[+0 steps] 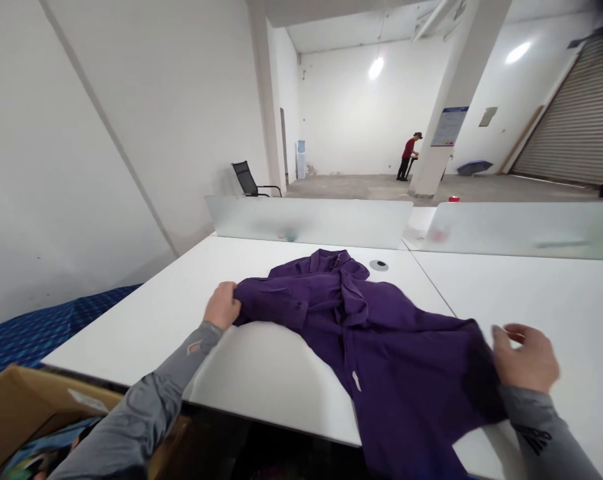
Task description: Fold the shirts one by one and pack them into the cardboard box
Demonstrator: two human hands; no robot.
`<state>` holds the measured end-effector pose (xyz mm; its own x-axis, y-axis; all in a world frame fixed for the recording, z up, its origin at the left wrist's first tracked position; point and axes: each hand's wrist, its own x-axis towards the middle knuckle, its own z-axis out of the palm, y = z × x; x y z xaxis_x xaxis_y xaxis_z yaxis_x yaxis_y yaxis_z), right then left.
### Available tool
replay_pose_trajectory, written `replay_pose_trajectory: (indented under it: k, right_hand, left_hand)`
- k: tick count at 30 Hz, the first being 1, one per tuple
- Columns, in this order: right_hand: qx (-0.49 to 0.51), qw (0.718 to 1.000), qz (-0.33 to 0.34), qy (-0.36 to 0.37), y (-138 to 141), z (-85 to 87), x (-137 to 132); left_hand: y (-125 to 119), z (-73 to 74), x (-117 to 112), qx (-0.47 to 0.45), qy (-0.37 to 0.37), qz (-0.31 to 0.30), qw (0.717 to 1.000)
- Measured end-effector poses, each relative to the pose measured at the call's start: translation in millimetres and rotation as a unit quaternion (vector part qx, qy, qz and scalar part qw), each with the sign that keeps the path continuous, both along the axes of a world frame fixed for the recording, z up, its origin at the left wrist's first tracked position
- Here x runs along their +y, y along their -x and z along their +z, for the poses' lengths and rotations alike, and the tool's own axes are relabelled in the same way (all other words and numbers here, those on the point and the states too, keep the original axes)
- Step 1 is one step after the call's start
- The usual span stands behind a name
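A purple long-sleeved shirt (406, 360) lies rumpled across the white desk, and its lower part hangs over the front edge. A small white mark shows near its middle. My left hand (222, 305) is closed on the end of the sleeve at the left, with two dark buttons visible further along it. At the garment's right edge is my right hand (526, 357). Its fingers are loosely curled, with a gap between thumb and forefinger, and no cloth shows in that gap. The palm side is hidden and slightly blurred.
Frosted dividers (311, 220) run along the back of the white desk (156, 307), near a round cable grommet (379, 265). An open cardboard box (26, 400) holding colourful items stands at lower left, beside blue patterned cloth (76, 317). A person (407, 157) stands far behind, near a pillar.
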<state>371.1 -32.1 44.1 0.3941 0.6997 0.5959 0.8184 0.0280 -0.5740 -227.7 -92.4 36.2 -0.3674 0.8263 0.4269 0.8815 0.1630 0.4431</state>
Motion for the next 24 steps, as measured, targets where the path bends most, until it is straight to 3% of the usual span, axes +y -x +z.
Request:
replay_pose_trajectory:
  k: [1, 2, 4, 6, 9, 12, 13, 15, 17, 18, 21, 23, 24]
  right_hand:
    - [-0.017, 1.000, 0.024, -0.005, 19, 1.8, -1]
    - [-0.038, 0.995, 0.088, 0.000, 43, 2.8, -1]
    - [-0.091, 0.965, 0.246, 0.024, 97, 0.8, 3]
    - [-0.153, 0.926, 0.341, 0.048, 146, -6.0, 11]
    - [-0.152, 0.914, 0.363, 0.099, 185, -15.1, 22]
    - [-0.028, 0.935, 0.347, 0.062, 173, -8.2, 19]
    - [0.025, 0.939, 0.340, 0.041, 160, -2.3, 13]
    - [0.111, 0.931, 0.346, 0.027, 127, 11.0, -6]
    - [0.137, 0.898, 0.412, 0.075, 94, 21.9, -31]
    - [0.123, 0.872, 0.457, 0.122, 79, 25.7, -45]
    - [0.039, 0.775, 0.561, 0.288, 53, 33.1, -77]
    - [-0.005, 0.727, 0.580, 0.369, 50, 39.6, -87]
    - [-0.018, 0.719, 0.579, 0.384, 53, 44.2, -87]
  left_hand:
    - [-18, 2.1, 0, 0.057, -0.004, -0.074, 0.996]
    - [-37, 3.5, 1, 0.112, -0.002, -0.144, 0.983]
    - [-74, 3.6, 7, 0.185, 0.025, -0.222, 0.957]
    - [-101, 0.3, 16, 0.218, 0.080, -0.244, 0.942]
    - [-112, -3.6, 28, 0.193, 0.112, -0.238, 0.945]
    - [-86, 2.2, 30, 0.074, -0.001, -0.178, 0.981]
    - [-70, 6.4, 27, 0.025, -0.048, -0.126, 0.991]
    - [-30, 16.1, 15, -0.061, -0.127, 0.033, 0.989]
    - [18, 24.7, -4, -0.111, -0.184, 0.229, 0.949]
    - [42, 27.8, -15, -0.117, -0.193, 0.273, 0.935]
    - [102, 30.5, -46, -0.133, -0.189, 0.340, 0.912]
    - [118, 28.1, -56, -0.084, -0.190, 0.353, 0.912]
    - [116, 26.1, -57, -0.037, -0.195, 0.338, 0.920]
